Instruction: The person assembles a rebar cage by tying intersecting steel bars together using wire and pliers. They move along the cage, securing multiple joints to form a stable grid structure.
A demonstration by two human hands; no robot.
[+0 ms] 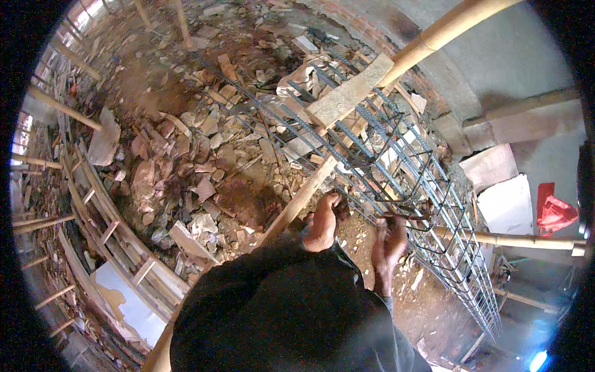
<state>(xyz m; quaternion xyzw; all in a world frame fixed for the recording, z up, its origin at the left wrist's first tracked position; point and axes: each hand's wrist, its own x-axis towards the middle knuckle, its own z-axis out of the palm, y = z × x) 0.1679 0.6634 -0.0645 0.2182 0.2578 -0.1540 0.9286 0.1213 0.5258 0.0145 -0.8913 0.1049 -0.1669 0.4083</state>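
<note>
A long rebar cage (434, 192) of steel bars and square stirrups slants across my right side. It rests partly over a bamboo pole (297, 198). My left hand (321, 224) is closed, its fingers curled beside the cage's near-left bars; what they hold, if anything, is hidden. At the near edge of the cage, my right hand (390, 245) is wrapped around a thin reddish-brown rod (410, 216), which sticks out to the right among the stirrups. Too little of the rod shows to tell whether it is a tool.
Broken bricks and rubble (192, 142) cover the ground ahead and left. A flat board (351, 92) and a thick bamboo pole (434, 40) cross above the cage. A wooden ladder (118, 226) lies at left. Right of the cage are another bamboo pole (514, 239) and a red bag (553, 211).
</note>
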